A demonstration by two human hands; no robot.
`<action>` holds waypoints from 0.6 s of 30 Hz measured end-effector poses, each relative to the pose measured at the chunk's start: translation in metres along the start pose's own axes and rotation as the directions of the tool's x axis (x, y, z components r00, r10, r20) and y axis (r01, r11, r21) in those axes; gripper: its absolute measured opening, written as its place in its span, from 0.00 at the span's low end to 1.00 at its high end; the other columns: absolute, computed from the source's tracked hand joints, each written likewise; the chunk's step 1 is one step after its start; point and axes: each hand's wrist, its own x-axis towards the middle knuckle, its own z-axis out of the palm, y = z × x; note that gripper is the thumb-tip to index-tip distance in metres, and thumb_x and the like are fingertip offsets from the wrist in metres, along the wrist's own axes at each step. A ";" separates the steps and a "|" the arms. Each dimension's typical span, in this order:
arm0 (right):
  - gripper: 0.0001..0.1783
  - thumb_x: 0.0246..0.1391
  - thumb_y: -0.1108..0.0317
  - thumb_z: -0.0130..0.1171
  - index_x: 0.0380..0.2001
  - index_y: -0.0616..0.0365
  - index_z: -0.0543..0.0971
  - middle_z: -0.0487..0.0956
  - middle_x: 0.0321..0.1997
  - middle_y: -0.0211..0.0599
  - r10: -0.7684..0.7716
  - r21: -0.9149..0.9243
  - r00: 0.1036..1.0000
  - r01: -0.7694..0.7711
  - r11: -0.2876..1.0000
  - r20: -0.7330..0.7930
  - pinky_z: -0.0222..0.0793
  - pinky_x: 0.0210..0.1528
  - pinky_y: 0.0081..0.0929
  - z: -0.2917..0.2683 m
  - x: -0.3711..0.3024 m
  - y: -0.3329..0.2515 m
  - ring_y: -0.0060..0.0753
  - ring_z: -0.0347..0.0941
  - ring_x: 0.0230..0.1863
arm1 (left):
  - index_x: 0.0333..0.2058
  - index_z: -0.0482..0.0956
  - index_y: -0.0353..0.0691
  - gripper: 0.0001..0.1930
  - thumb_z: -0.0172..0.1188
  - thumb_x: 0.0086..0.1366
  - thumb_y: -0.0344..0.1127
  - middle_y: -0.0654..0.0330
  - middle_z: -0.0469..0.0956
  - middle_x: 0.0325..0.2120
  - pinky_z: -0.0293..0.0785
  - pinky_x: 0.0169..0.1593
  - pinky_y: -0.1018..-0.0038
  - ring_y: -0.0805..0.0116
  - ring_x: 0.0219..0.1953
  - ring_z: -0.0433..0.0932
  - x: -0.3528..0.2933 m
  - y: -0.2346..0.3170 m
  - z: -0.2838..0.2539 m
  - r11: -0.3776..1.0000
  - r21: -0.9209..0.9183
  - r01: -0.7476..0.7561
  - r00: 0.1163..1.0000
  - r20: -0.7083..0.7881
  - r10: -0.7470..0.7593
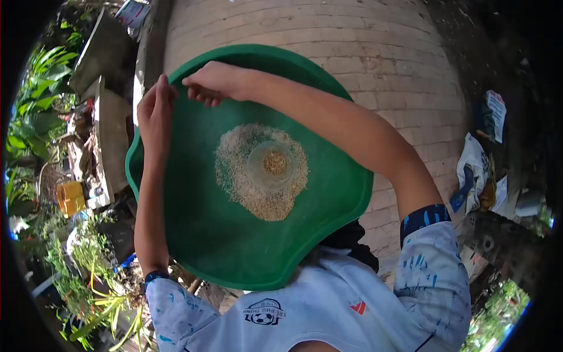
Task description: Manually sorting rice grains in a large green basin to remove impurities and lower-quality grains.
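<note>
A wide green plastic tray (pixel 202 234) with a raised rim and a curved notch lies in front of me. A pale heap of small grains (pixel 234 170) is spread on its middle. In the heap stands a clear round tub (pixel 253 166) with some yellowish grains at its bottom. My left hand (pixel 156 114) is at the tray's far left edge, its fingers pressed together. My right hand (pixel 216 83) reaches across above the far rim, thumb and fingers pinched close to the left fingertips. Anything between the fingers is too small to make out.
Pale brick paving (pixel 404 94) runs beyond and to the right of the tray. White bags (pixel 472 167) and scraps lie at the right. Along the left are green plants (pixel 44 88), grey slabs (pixel 110 132), a yellow container (pixel 71 198) and a tin can (pixel 132 13) at the far end.
</note>
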 end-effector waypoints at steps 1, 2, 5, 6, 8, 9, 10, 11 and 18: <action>0.20 0.63 0.54 0.52 0.22 0.55 0.75 0.70 0.19 0.22 -0.001 -0.083 1.000 0.000 0.997 -0.006 0.57 0.19 0.21 0.004 -0.003 -0.007 0.17 0.61 0.17 | 0.23 0.72 0.36 0.25 0.50 0.73 0.51 0.73 0.62 0.17 0.53 0.25 0.78 0.83 0.21 0.57 0.007 -0.009 -0.010 0.999 0.052 -0.005 1.000 -0.015 0.006; 0.20 0.63 0.53 0.53 0.20 0.54 0.73 0.64 0.15 0.18 -0.043 -0.174 0.999 0.045 0.984 0.017 0.50 0.16 0.19 0.005 -0.011 -0.011 0.14 0.54 0.14 | 0.22 0.74 0.34 0.27 0.52 0.71 0.54 0.70 0.64 0.15 0.55 0.25 0.77 0.82 0.20 0.60 0.007 -0.005 -0.010 0.989 0.148 -0.026 0.999 -0.022 0.029; 0.21 0.62 0.53 0.54 0.18 0.53 0.72 0.60 0.14 0.17 0.045 -0.574 0.995 0.013 0.819 0.087 0.43 0.16 0.19 0.008 -0.020 -0.011 0.14 0.51 0.14 | 0.26 0.81 0.31 0.27 0.54 0.68 0.54 0.54 0.69 0.12 0.67 0.25 0.66 0.69 0.16 0.69 0.007 -0.023 -0.012 0.890 0.452 -0.056 0.990 0.142 -0.010; 0.21 0.62 0.53 0.54 0.18 0.53 0.72 0.60 0.14 0.17 0.066 -0.578 0.992 0.007 0.816 0.105 0.43 0.16 0.19 0.005 -0.018 -0.003 0.14 0.51 0.14 | 0.24 0.82 0.31 0.27 0.53 0.68 0.53 0.53 0.70 0.11 0.71 0.27 0.65 0.67 0.17 0.73 0.006 -0.027 -0.008 0.775 0.628 -0.069 0.978 0.196 -0.071; 0.22 0.61 0.52 0.55 0.19 0.55 0.73 0.62 0.14 0.17 0.118 -0.852 0.972 0.116 0.510 0.203 0.44 0.17 0.19 0.004 -0.017 0.008 0.15 0.53 0.15 | 0.22 0.82 0.32 0.28 0.52 0.68 0.53 0.52 0.71 0.11 0.74 0.29 0.63 0.65 0.19 0.78 0.005 -0.036 -0.001 0.634 0.769 -0.083 0.960 0.232 -0.156; 0.22 0.61 0.52 0.55 0.19 0.55 0.73 0.62 0.14 0.17 0.134 -0.854 0.968 0.117 0.507 0.212 0.44 0.17 0.19 0.004 -0.018 0.009 0.15 0.53 0.15 | 0.27 0.82 0.33 0.26 0.50 0.69 0.52 0.52 0.75 0.15 0.78 0.32 0.64 0.65 0.24 0.81 0.005 -0.041 0.002 0.690 0.724 -0.015 0.909 0.297 -0.292; 0.21 0.62 0.52 0.54 0.20 0.56 0.75 0.63 0.15 0.18 0.191 -0.838 0.958 0.077 0.540 0.212 0.46 0.18 0.19 0.003 -0.019 0.008 0.15 0.55 0.16 | 0.32 0.83 0.33 0.24 0.49 0.70 0.51 0.52 0.79 0.19 0.81 0.35 0.64 0.64 0.29 0.84 0.003 -0.045 0.005 0.732 0.678 0.062 0.834 0.367 -0.411; 0.21 0.62 0.53 0.54 0.22 0.57 0.76 0.65 0.16 0.19 0.246 -0.822 0.946 0.035 0.568 0.211 0.48 0.18 0.19 0.004 -0.022 0.002 0.15 0.56 0.17 | 0.32 0.83 0.33 0.24 0.49 0.70 0.51 0.52 0.79 0.19 0.81 0.35 0.64 0.64 0.29 0.84 0.000 -0.049 0.010 0.736 0.673 0.076 0.833 0.363 -0.418; 0.17 0.65 0.61 0.49 0.32 0.59 0.83 0.79 0.27 0.28 -0.008 -0.647 0.943 0.235 0.725 0.333 0.66 0.26 0.26 -0.020 -0.018 0.007 0.21 0.71 0.23 | 0.55 0.67 0.27 0.25 0.30 0.76 0.42 0.45 0.78 0.44 0.82 0.52 0.65 0.55 0.45 0.82 -0.008 -0.051 0.044 0.560 -0.305 0.770 0.528 0.797 -0.293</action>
